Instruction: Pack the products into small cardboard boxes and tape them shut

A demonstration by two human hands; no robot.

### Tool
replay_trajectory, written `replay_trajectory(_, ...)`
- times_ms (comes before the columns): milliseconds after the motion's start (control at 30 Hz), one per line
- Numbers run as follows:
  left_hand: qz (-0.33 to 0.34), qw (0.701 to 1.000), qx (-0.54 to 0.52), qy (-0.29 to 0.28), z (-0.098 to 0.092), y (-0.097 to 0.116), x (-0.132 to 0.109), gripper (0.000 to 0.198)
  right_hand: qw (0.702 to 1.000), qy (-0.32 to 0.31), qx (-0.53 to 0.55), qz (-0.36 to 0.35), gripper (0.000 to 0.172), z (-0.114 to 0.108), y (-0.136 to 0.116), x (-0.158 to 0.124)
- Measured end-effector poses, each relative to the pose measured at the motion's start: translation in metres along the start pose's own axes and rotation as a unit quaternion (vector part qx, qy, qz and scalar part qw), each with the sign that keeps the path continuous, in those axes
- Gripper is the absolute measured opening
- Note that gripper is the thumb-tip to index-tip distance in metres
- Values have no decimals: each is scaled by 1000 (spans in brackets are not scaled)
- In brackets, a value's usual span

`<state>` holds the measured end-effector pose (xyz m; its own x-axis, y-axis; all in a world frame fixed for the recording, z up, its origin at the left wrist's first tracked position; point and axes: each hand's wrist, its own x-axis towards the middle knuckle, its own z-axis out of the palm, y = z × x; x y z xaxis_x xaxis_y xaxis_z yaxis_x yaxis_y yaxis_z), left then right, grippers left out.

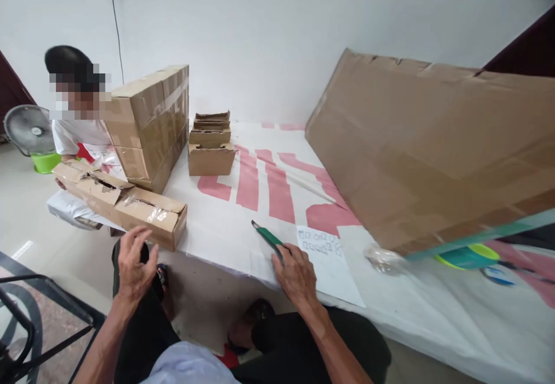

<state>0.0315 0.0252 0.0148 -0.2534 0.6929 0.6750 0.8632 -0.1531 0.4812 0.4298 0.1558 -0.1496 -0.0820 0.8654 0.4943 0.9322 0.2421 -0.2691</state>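
Nearest us, our left hand (pixel 134 265) hangs in front of the surface (pixel 221 239) with its fingers loosely spread, holding nothing; we cannot tell whether the fingertips brush the long narrow carton (pixel 143 209) just beyond. Our right hand (pixel 299 277) has its fingers closed on the rear of a green utility knife (pixel 269 237), which lies low over the white covering, its tip slanting forward and leftward. We judge that a firm hold farther along the handle would steer it better, with the tip kept away from our left hand and lifted clear of the covering; we cannot tell how much blade is out. Partly under our right forearm's side lies a sheet of paper (pixel 342 280) with drawn shapes. Farther along, a big cardboard box (pixel 433 152) leans over the right side, and small open cartons (pixel 210 160) stand in a row. Left of those rise stacked taped boxes (pixel 160 124), and beside them a co-worker in a white shirt (pixel 65 138) sits before a fan (pixel 37 131).
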Motion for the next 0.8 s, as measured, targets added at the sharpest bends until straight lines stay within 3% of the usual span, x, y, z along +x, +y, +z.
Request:
replay_trajectory(133, -15, 999, 43, 6, -12, -33, 31, 48, 1000, 7, 2, 8, 36, 0, -2, -1)
replay_trajectory(233, -2, 998, 52, -37, -8, -48, 47, 62, 1000, 7, 13, 19, 38, -1, -6, -1)
replay_trajectory(300, 2, 996, 59, -74, 1, -52, 50, 62, 999, 5, 21, 24, 38, -2, -7, 0)
replay_trajectory(433, -17, 990, 77, -113, 23, -48, 40, 53, 999, 10, 21, 26, 37, -3, -8, 0)
replay_trajectory(600, 4, 991, 62, -122, 43, -25, 23, 48, 998, 18, 46, 35, 38, -5, -19, 7)
replay_trajectory(733, 42, 988, 39, -145, 49, -9, 20, 48, 987, 26, 156, 20, 39, -11, -44, 22)
replay_trajectory(800, 32, 992, 16, -122, 50, -12, 23, 53, 970, 7, 243, 11, 43, -16, -60, 29)
